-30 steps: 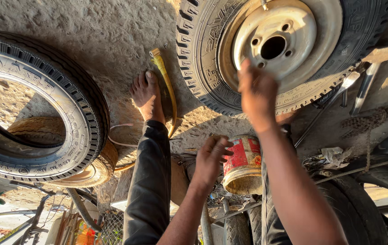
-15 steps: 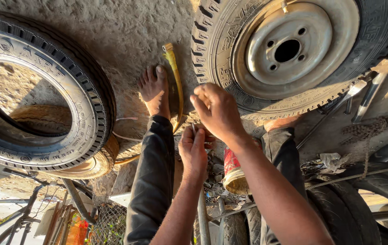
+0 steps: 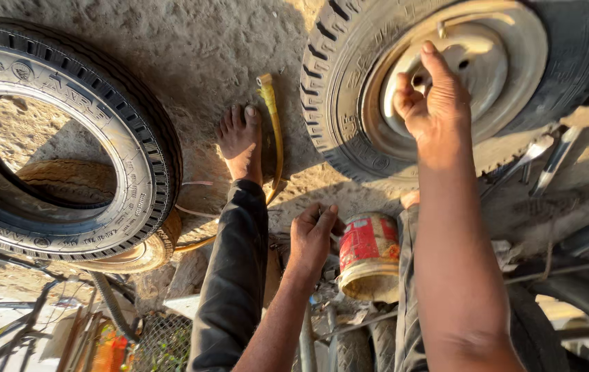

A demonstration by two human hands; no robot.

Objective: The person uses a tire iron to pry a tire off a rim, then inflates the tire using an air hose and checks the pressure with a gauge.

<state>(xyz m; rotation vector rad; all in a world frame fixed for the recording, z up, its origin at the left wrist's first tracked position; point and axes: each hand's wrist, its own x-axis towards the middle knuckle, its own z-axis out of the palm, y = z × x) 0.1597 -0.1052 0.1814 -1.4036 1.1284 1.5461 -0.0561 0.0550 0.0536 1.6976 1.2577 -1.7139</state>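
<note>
A wheel with a worn tyre [image 3: 339,103] and a pale steel rim [image 3: 508,62] lies flat on the sandy ground at upper right. My right hand [image 3: 435,103] hovers over the rim's left side, index finger stretched out and the other fingers curled; its palm is hidden. My left hand [image 3: 311,238] is lower down, fingers curled in a loose fist, right beside a dented red tin can [image 3: 370,251] that stands between my legs. My bare left foot [image 3: 239,138] rests on the ground left of the wheel.
A yellow hose [image 3: 274,131] runs alongside my foot. An empty tyre [image 3: 129,138] lies at left over another wheel [image 3: 136,256]. Metal wrenches [image 3: 549,158] lie right of the wheel. More tyres [image 3: 583,289] and scrap [image 3: 101,337] crowd the bottom edge.
My hands met in front of the wheel half a second ago. Since then my right hand has gone up onto the rim and my left hand has dropped beside the red can.
</note>
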